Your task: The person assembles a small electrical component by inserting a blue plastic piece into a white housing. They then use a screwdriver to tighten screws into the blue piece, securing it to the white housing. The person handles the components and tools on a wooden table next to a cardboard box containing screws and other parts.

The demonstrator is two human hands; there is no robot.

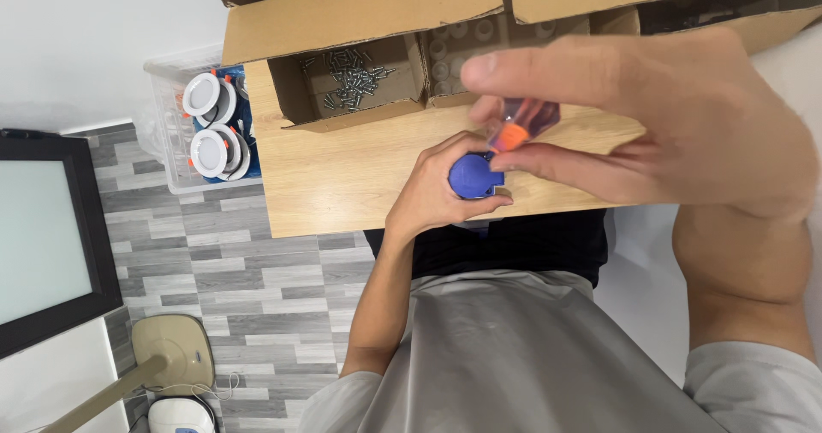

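Left hand point(437, 195) clasping blue round housing point(473, 176), right hand point(676, 121) pinching orange-handled screwdriver point(521, 125) above it; loose screws point(353, 78) boxed beyond, apparently mid-fastening.

the person wears a light grey short-sleeved shirt of smooth fabric, loosely creased across the front, and dark, almost black shorts. both forearms and hands are bare, with no rings, watch or gloves.

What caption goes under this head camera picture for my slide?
Left hand holds a blue round part while right hand grips an orange-handled screwdriver above it.
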